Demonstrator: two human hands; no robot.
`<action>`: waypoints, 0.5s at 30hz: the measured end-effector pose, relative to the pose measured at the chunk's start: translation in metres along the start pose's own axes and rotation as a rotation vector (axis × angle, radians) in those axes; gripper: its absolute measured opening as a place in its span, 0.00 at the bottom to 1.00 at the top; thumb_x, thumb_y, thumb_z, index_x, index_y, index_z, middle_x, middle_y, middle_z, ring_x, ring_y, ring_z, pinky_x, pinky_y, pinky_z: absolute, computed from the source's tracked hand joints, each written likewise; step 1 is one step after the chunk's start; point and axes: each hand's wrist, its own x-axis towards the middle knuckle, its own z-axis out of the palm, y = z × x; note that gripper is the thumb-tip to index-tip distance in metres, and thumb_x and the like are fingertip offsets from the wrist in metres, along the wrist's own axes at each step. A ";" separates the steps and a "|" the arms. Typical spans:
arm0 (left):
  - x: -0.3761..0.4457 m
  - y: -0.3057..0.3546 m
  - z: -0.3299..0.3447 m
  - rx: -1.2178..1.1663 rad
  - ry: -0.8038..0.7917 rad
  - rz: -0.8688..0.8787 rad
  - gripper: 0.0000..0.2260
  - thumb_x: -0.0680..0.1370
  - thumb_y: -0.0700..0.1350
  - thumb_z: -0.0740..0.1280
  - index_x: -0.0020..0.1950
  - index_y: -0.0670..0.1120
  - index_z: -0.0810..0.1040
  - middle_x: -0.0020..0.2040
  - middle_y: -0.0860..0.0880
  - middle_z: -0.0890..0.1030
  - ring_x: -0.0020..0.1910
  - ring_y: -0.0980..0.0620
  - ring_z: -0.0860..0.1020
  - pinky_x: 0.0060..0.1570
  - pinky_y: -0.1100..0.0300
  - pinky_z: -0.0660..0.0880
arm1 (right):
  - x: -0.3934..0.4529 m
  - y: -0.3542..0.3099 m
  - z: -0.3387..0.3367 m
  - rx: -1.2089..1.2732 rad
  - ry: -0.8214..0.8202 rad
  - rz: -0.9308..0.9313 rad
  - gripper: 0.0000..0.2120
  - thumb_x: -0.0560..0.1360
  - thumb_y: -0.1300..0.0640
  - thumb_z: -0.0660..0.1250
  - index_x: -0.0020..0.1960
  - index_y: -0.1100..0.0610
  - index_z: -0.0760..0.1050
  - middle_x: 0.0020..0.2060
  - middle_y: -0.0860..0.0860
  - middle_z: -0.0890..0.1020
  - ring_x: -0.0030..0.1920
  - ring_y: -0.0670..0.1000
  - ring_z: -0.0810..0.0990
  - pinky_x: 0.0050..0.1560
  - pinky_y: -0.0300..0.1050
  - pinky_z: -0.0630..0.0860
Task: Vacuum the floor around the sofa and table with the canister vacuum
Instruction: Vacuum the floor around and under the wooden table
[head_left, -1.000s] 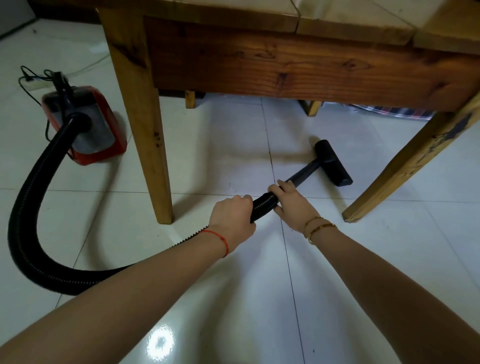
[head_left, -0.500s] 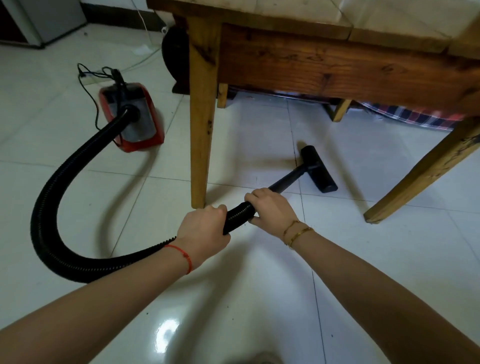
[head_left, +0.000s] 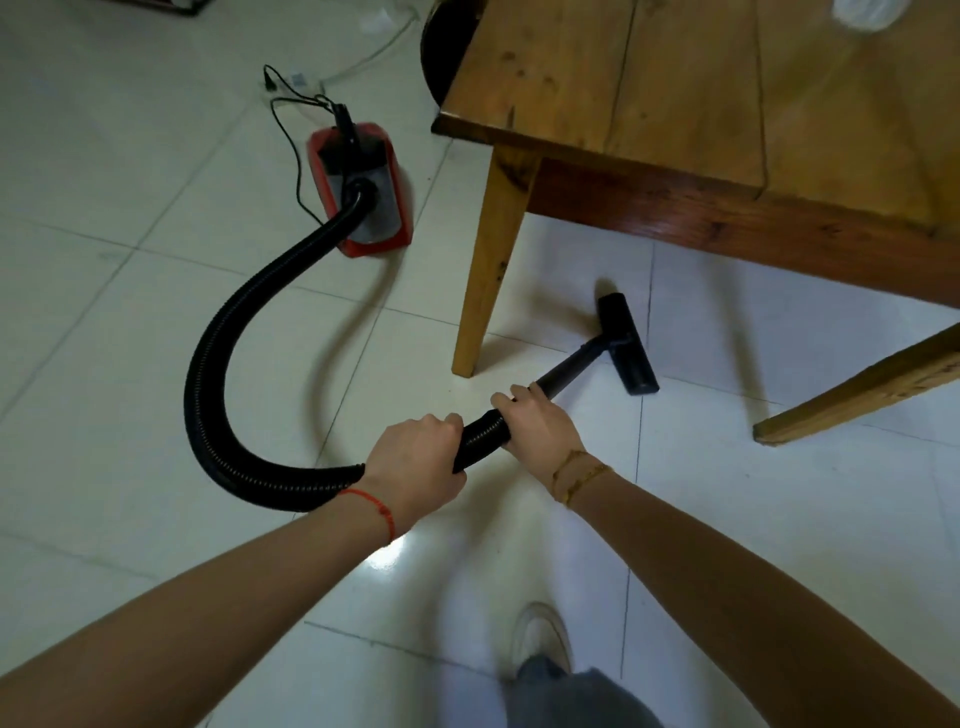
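Hose (head_left: 234, 374), black and ribbed, runs in a wide loop from the red canister (head_left: 363, 192) across the floor to both hands; it appears flexible along its length and likely light, while the short tube (head_left: 569, 371) beyond the hands looks rigid and carries the flat floor head (head_left: 626, 345). Left hand (head_left: 415, 462) is clenched around the ribbed end of the hose, fingers wrapped fully over it. Right hand (head_left: 540, 421) grasps the joint where hose meets tube, just ahead of the left, fingers curled over the top. This two-handed hold near the rigid end seems the right place for steering; a grip further back on the soft hose would probably give little control of the head. Floor head rests flat on the tiles just beside the table leg (head_left: 491, 260), under the edge of the worktop (head_left: 675, 93). Floor (head_left: 104, 312) is glossy pale tile, likely slippery, with light reflecting near the arms. Power cord (head_left: 291, 135) trails behind the canister towards a socket strip. A shoe (head_left: 540, 639) shows at the lower edge. No sofa is visible in this view.
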 end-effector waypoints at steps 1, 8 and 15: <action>-0.006 0.002 -0.013 -0.005 -0.018 -0.002 0.11 0.75 0.46 0.63 0.55 0.45 0.72 0.42 0.47 0.76 0.38 0.46 0.74 0.36 0.58 0.67 | -0.004 -0.003 -0.011 0.030 -0.011 -0.006 0.13 0.75 0.59 0.66 0.58 0.57 0.71 0.53 0.57 0.76 0.60 0.59 0.72 0.53 0.52 0.78; -0.045 0.018 -0.093 -0.061 -0.131 -0.016 0.10 0.74 0.46 0.64 0.53 0.44 0.73 0.47 0.46 0.78 0.41 0.45 0.76 0.37 0.58 0.66 | -0.036 -0.019 -0.081 0.241 -0.085 -0.087 0.06 0.73 0.65 0.64 0.50 0.61 0.74 0.47 0.57 0.77 0.51 0.57 0.75 0.48 0.51 0.76; -0.074 0.019 -0.139 -0.029 -0.233 -0.025 0.10 0.74 0.45 0.63 0.54 0.44 0.72 0.46 0.47 0.77 0.37 0.48 0.70 0.37 0.57 0.67 | -0.057 -0.040 -0.114 0.396 -0.156 -0.139 0.09 0.70 0.68 0.66 0.49 0.61 0.75 0.47 0.56 0.77 0.50 0.55 0.76 0.50 0.52 0.76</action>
